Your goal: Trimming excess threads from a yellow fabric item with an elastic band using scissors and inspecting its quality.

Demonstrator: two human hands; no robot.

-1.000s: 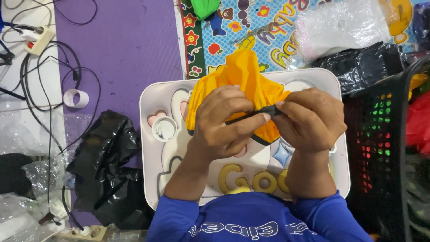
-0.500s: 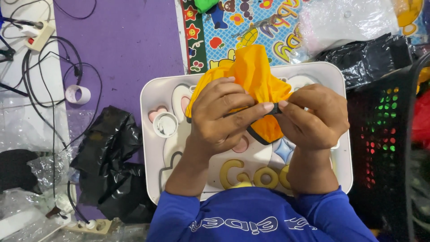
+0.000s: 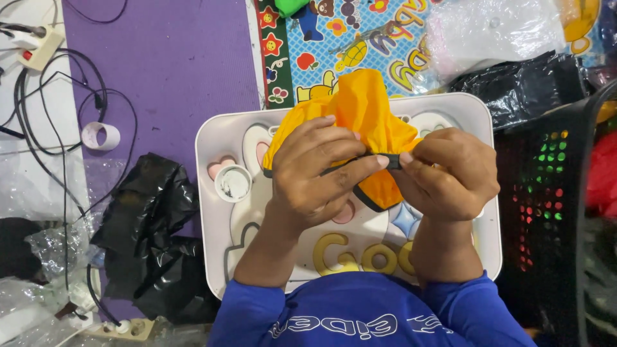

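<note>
Both hands work an orange cloth (image 3: 363, 112) edged with a black band, held above a white tray-table (image 3: 463, 109) printed with cartoon shapes and yellow letters. The left hand (image 3: 315, 170) lies across the cloth's lower part, fingers closed and curled over the black edge, index finger stretched along it toward the other hand. The right hand (image 3: 450, 170) pinches the same black edge between thumb and fingertips, closed on it, the 2 hands touching at that point.

Compared with 0.5 s ago, the cloth stands bunched a little higher above the hands, and the left hand's fingers have spread further across it; the pinch point of the right hand is unchanged. Compared with 1 s ago, the left hand has shifted upward over the fabric.

A small white cup (image 3: 233, 183) sits in a recess of the tray, left of the left wrist, unmoved. Crumpled black plastic (image 3: 151, 218) lies on the purple mat (image 3: 173, 58) beside the tray. A roll of tape (image 3: 100, 135) lies near black cables (image 3: 61, 96). A black mesh basket (image 3: 553, 193) stands just beside the tray on the right.
</note>
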